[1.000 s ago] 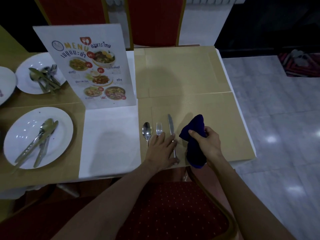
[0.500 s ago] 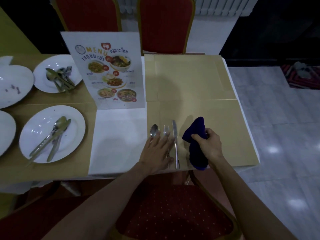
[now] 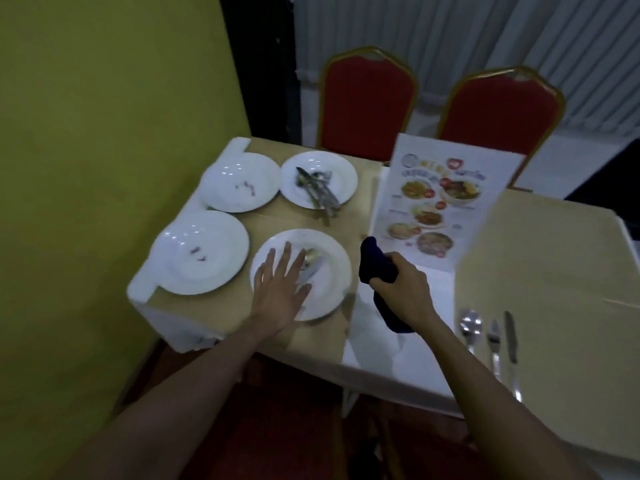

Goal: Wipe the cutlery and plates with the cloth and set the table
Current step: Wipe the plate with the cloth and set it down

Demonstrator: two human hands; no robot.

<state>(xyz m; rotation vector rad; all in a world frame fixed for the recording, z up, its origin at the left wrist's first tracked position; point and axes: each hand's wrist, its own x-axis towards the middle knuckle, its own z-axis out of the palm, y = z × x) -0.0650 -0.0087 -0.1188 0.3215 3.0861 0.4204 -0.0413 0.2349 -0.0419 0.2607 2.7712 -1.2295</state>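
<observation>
left hand [image 3: 280, 292] moved from laid cutlery [image 3: 493, 336] to plate [image 3: 329, 292], fingers spread wide | right hand [image 3: 408, 292] grips cloth [image 3: 374, 265]

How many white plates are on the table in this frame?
4: far-left plate, far-right plate holding cutlery, near-left plate, near-right plate under the left hand. None seems hidden.

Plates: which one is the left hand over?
The near plate holding cutlery, next to the cloth; only it lies under the spread left hand.
</observation>
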